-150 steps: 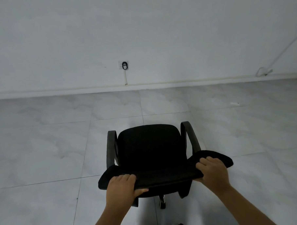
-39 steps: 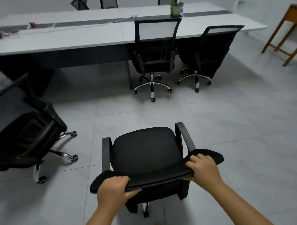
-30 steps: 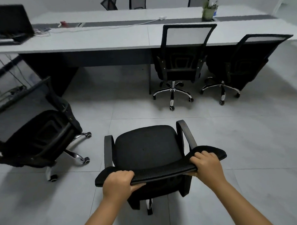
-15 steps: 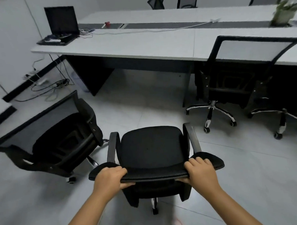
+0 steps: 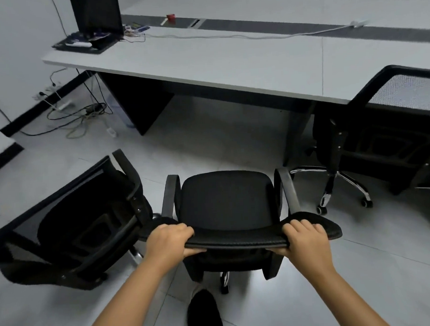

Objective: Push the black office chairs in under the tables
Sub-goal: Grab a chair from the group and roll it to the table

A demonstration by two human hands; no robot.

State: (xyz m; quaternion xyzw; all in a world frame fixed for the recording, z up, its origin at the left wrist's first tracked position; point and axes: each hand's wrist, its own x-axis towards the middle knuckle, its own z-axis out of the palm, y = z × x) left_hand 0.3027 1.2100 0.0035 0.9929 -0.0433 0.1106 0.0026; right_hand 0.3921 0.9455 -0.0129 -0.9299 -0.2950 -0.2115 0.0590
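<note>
Two bare hands are seen from a head-worn camera looking down, both arms stretched forward. The left hand [image 5: 169, 241] and the right hand [image 5: 304, 240] are each closed around the top edge of the backrest [image 5: 239, 238] of a black office chair [image 5: 226, 201], fingers curled over the top and thumbs underneath. The chair is seen standing on the pale tiled floor [image 5: 362, 279], its seat facing a long white table [image 5: 204, 59] and not yet under it. A second chair [image 5: 71, 223] is seen just to the left, turned at an angle. A third chair [image 5: 380, 136] is tucked partly beneath the table at the right. On the table's far left corner a laptop [image 5: 92, 22] is placed, and a white cable [image 5: 252, 35] is laid across the top.
</note>
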